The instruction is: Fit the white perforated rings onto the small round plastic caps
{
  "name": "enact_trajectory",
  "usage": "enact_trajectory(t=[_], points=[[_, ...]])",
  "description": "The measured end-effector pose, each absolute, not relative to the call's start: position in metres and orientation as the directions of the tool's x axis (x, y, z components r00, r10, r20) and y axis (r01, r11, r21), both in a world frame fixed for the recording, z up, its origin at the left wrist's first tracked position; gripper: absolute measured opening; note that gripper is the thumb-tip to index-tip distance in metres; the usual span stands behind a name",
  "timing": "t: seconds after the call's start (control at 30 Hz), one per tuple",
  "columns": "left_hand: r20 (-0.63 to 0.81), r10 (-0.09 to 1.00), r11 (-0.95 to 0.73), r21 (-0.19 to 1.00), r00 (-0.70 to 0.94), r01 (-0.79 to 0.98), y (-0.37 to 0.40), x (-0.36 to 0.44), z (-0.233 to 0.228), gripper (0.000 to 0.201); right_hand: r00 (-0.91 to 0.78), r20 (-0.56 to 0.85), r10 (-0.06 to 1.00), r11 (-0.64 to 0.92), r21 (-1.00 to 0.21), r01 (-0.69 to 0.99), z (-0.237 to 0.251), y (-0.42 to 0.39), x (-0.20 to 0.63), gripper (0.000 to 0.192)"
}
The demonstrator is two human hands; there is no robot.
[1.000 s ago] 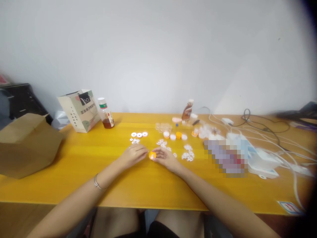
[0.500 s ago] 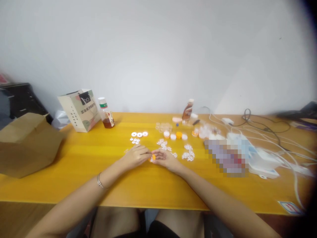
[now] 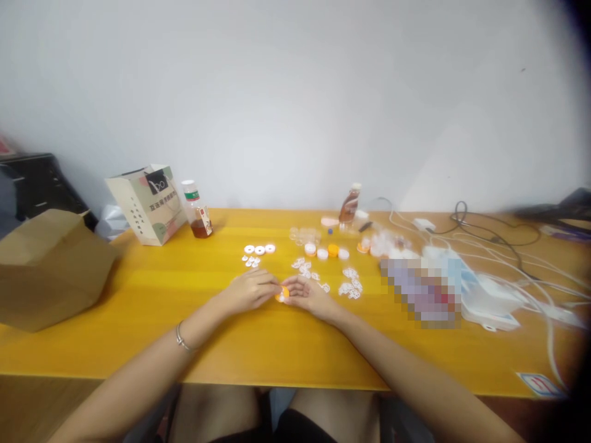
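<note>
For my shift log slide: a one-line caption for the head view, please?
Left hand and right hand pinch a small round orange cap together over the yellow wooden table.

The table [image 3: 138, 320] held 2 bottles [image 3: 197, 210], 3 white rings [image 3: 259, 250], 1 paper bag [image 3: 146, 203], and perhaps 5 caps [image 3: 333, 250].

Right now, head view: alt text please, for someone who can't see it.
Two bare hands, left hand and right hand, meet over a small orange cap on a yellow table. Behind them lie small white pieces, more caps, two bottles and a paper bag.
</note>
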State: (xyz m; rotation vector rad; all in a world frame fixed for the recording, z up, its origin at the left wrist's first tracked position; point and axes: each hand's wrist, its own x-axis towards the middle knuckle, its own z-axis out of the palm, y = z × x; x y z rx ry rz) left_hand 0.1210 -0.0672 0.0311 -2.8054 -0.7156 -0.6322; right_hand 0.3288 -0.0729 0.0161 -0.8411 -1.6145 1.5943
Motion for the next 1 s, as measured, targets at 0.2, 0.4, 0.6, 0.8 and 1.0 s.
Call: enact_trajectory(t=[0.2, 0.4, 0.6, 0.8, 1.0], points=[[0.451, 0.371, -0.906, -0.014, 0.812, 0.422, -0.068, 0.120, 0.036, 0.021, -0.553, 0.027, 0.833, 0.022, -1.000, -0.016, 0.016, -0.073, 0.330, 0.041], [0.424, 0.380, -0.913, 0.031, 0.822, 0.406, -0.072, 0.120, 0.042, 0.021, -0.564, 0.006, 0.826, 0.005, -1.000, -0.004, 0.016, -0.072, 0.331, 0.039], [0.426, 0.377, -0.916, 0.039, 0.822, 0.400, -0.072, 0.120, 0.042, 0.021, -0.557, 0.007, 0.831, 0.001, -1.000, -0.011, 0.016, -0.072, 0.331, 0.038], [0.429, 0.338, -0.930, 0.013, 0.838, 0.368, -0.072, 0.118, 0.041, 0.027, -0.551, 0.006, 0.834, -0.019, -0.999, -0.041, 0.017, -0.072, 0.332, 0.039], [0.440, 0.361, -0.918, 0.016, 0.822, 0.395, -0.068, 0.117, 0.035, 0.030, -0.537, 0.046, 0.842, 0.007, -0.997, -0.074, 0.017, -0.072, 0.332, 0.032]])
